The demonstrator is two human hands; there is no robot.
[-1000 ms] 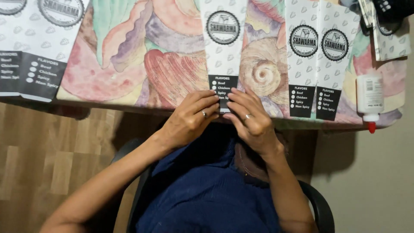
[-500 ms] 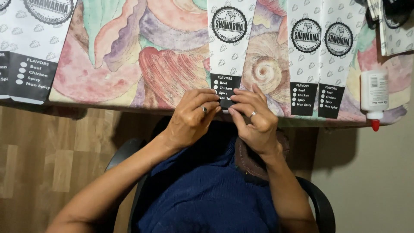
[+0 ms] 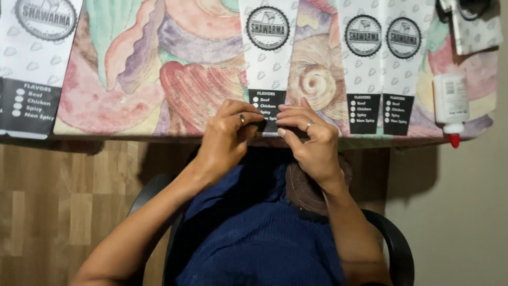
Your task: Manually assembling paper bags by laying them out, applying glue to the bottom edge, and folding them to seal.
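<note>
A shell-patterned tablecloth [image 3: 174, 79] covers the table. On it, at the near edge, lies a long white paper sleeve [image 3: 269, 58]. The left hand [image 3: 225, 140] and right hand [image 3: 309, 140] pinch its near black end, seemingly folding it. 2 similar sleeves [image 3: 382, 63] and a glue bottle [image 3: 451, 103] lie right.

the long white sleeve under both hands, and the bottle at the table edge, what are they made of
Sleeve: looks like thin matte paper, lying flat with sharp straight edges and a printed black band. Bottle: probably plastic, white and smooth with a slight sheen and a red nozzle.
</note>
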